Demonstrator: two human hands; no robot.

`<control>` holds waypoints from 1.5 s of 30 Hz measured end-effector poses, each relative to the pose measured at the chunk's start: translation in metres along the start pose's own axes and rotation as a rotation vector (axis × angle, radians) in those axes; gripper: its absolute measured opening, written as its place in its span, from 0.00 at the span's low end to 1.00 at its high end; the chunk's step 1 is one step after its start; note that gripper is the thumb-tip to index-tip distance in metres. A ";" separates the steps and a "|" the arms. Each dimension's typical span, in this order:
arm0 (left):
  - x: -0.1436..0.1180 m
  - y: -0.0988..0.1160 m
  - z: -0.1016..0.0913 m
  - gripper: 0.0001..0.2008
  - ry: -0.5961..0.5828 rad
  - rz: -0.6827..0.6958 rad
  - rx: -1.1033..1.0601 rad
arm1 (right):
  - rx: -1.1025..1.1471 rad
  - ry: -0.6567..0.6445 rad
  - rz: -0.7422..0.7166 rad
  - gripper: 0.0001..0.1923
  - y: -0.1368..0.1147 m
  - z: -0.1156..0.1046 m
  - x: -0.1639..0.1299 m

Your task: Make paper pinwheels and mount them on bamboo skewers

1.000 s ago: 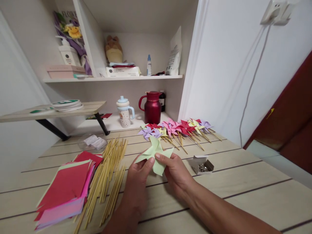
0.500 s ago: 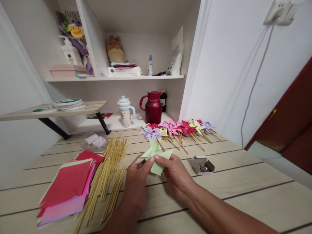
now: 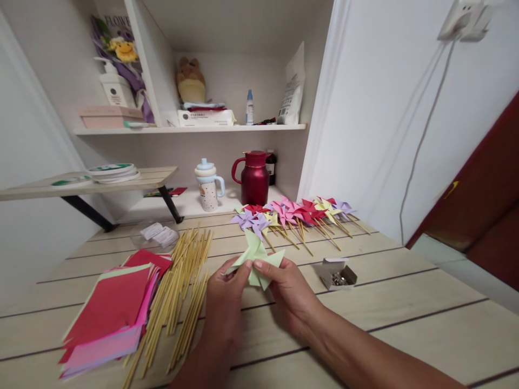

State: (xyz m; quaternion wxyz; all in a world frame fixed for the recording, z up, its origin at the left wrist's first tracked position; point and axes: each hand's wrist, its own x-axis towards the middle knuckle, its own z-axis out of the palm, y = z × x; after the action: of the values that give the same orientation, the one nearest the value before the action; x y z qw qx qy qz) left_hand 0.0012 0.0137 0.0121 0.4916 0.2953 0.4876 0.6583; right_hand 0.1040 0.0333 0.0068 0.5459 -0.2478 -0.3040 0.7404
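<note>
Fingers (image 3: 247, 268) of both hands pinch a pale green paper pinwheel (image 3: 256, 258) at its centre, held just above the counter (image 3: 405, 302); the left hand (image 3: 225, 302) grips from the left and the right hand (image 3: 290, 294) from the right, thumbs meeting over the folded middle. The paper looks light, thin and easily creased, so the layered centre is the safest hold, since the loose tips would likely bend. Just left of the hands lies a spread of bamboo sticks (image 3: 182, 292), with a stack of coloured paper (image 3: 111, 313) beyond. A small open box of pins (image 3: 337, 274) sits to the right. Finished pinwheels (image 3: 292, 213) line the counter's far side, before a red jug (image 3: 254, 178).
</note>
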 end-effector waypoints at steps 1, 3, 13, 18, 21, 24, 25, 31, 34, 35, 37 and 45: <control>0.000 0.000 0.000 0.19 0.007 0.001 -0.002 | 0.001 0.003 0.004 0.17 0.000 0.000 0.000; -0.001 0.000 0.000 0.16 0.002 0.001 0.001 | 0.004 -0.001 0.001 0.16 0.000 0.000 0.001; -0.002 -0.005 -0.001 0.16 -0.036 -0.017 -0.017 | -0.002 -0.025 -0.024 0.13 -0.001 -0.003 0.003; -0.001 -0.007 0.000 0.12 0.039 0.018 0.004 | 0.012 -0.017 0.004 0.15 0.001 -0.001 0.000; -0.002 -0.006 0.001 0.11 0.091 0.026 0.032 | 0.001 0.014 0.014 0.16 0.002 -0.003 0.000; 0.000 -0.005 -0.002 0.13 0.130 -0.001 0.042 | -0.074 0.017 0.013 0.17 0.000 -0.005 0.002; 0.002 -0.005 -0.004 0.14 0.126 -0.011 0.030 | -0.104 0.016 0.006 0.17 -0.001 -0.005 0.002; 0.011 0.005 -0.019 0.12 0.081 -0.030 -0.140 | -0.336 0.002 -0.111 0.21 -0.011 -0.013 0.007; 0.010 0.014 -0.019 0.10 0.103 -0.023 -0.213 | -0.538 -0.024 -0.267 0.28 -0.013 -0.021 0.012; 0.009 0.016 -0.019 0.09 0.100 -0.018 -0.234 | -0.624 -0.039 -0.326 0.27 -0.014 -0.024 0.014; 0.007 0.019 -0.018 0.09 0.081 -0.014 -0.259 | -0.800 -0.071 -0.444 0.22 -0.015 -0.028 0.017; 0.007 0.016 -0.018 0.10 0.036 -0.047 -0.313 | -1.101 -0.180 -0.898 0.15 -0.025 -0.025 0.014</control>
State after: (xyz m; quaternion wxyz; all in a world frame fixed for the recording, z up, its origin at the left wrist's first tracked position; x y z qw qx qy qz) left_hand -0.0225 0.0135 0.0203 0.5381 0.1919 0.3943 0.7199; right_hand 0.1340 0.0562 0.0066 0.5663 -0.2765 -0.7500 0.2008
